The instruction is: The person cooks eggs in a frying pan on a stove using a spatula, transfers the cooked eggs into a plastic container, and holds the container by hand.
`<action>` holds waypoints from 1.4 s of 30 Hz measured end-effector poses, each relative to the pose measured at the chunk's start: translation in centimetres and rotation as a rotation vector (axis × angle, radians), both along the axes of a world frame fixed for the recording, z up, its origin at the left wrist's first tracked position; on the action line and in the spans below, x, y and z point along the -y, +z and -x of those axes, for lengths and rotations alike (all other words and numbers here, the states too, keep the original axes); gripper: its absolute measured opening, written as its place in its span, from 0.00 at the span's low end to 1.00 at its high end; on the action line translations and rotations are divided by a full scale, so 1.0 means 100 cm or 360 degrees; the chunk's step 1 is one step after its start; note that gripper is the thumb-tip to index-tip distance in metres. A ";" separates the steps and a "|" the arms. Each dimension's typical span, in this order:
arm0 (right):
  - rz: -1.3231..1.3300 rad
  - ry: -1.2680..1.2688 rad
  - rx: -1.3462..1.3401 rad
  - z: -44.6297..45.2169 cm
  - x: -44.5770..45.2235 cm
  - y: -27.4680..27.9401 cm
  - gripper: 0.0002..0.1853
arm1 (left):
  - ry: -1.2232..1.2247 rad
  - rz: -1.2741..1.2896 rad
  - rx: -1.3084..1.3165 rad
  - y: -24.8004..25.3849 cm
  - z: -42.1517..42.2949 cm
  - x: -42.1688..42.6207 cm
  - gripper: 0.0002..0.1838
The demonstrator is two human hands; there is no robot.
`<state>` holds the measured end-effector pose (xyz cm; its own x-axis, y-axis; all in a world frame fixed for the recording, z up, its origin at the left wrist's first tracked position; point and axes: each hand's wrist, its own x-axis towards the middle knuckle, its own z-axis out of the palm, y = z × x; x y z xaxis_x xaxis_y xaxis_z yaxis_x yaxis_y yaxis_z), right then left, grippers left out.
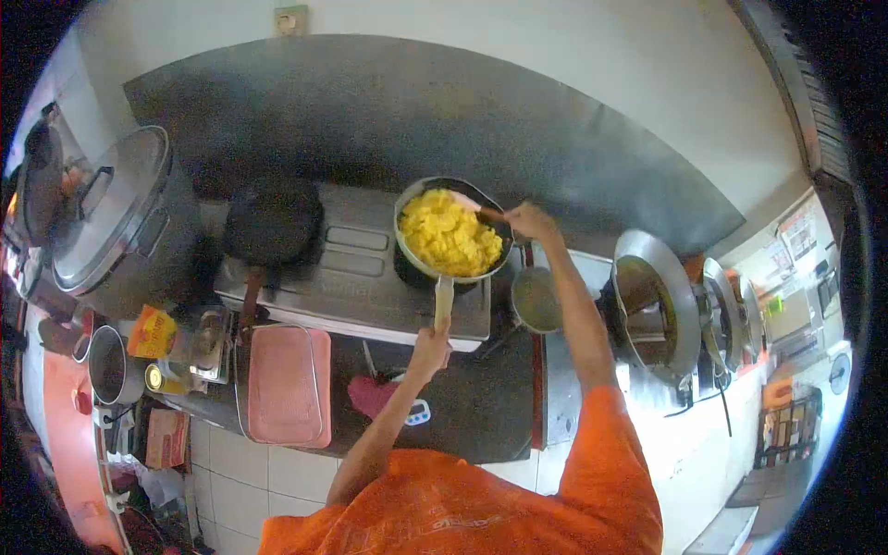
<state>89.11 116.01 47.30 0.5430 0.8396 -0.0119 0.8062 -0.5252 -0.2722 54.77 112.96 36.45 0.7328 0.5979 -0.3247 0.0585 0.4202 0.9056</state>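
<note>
Fingers (pixel 441 329) around handle (pixel 444 298), stove lettering (pixel 345 288) blurred

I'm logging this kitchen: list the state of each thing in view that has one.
Left hand, closed around the pan handle.
Right hand, closed on the spatula.
Spatula, head in the pan.
Pan, uncovered, on the stove.
Yellow food, lumpy, in the pan.
Stove, lit or not unclear.
Black skillet, on the stove, contents unclear.
Large pot, lid on.
Small pot, uncovered.
Wok, uncovered.

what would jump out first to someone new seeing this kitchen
Probably the bright yellow food in the pan, at the right end of the stove. After that, the orange shirt along the bottom and the big lidded pot at the far left.
</note>
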 end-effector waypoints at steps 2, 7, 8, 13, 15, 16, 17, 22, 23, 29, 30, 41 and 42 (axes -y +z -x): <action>0.0066 0.0265 0.0088 0.011 -0.008 -0.003 0.15 | 0.0031 -0.0012 0.0044 0.009 0.003 -0.003 0.28; 0.0221 0.0525 0.0703 0.092 0.043 0.022 0.14 | 0.0038 0.0021 -0.0021 0.009 0.007 -0.003 0.28; 0.0360 0.0540 0.0865 0.108 0.053 0.027 0.14 | 0.0057 0.0057 -0.0029 0.012 0.005 -0.004 0.28; 0.0264 0.0256 0.0819 0.134 0.083 0.043 0.16 | -0.0045 0.0134 0.0014 -0.003 0.005 -0.006 0.28; 0.0209 0.0228 0.0799 0.142 0.086 0.052 0.17 | -0.0154 0.0343 0.0145 -0.004 0.010 -0.011 0.28; 0.0246 0.0240 0.0752 0.145 0.089 0.047 0.18 | -0.0196 0.0590 0.0257 0.002 0.016 -0.012 0.28; 0.0276 0.0246 0.0710 0.145 0.092 0.043 0.19 | -0.0241 0.0830 0.0371 0.010 0.021 -0.017 0.28; 0.0055 0.0088 0.0631 0.141 0.099 0.032 0.12 | -0.0502 0.0110 0.0190 -0.009 0.040 -0.029 0.28; -0.0002 0.0098 0.0657 0.139 0.098 0.024 0.10 | -0.0534 0.0157 0.0150 -0.027 0.042 -0.029 0.27; -0.0091 0.0058 0.0601 0.124 0.095 0.027 0.10 | 0.0264 -0.1208 -0.0350 -0.143 -0.019 0.002 0.19; -0.0142 0.0013 0.0586 0.130 0.099 0.033 0.10 | 0.0426 -0.1785 -0.0430 -0.148 -0.019 0.010 0.19; -0.0277 -0.0201 0.0261 0.143 0.130 0.060 0.15 | 0.0665 -0.1485 -0.0551 -0.110 -0.006 0.031 0.18; -0.0336 -0.0163 0.0300 0.140 0.132 0.054 0.15 | 0.0534 -0.1327 -0.0625 -0.115 -0.007 0.028 0.18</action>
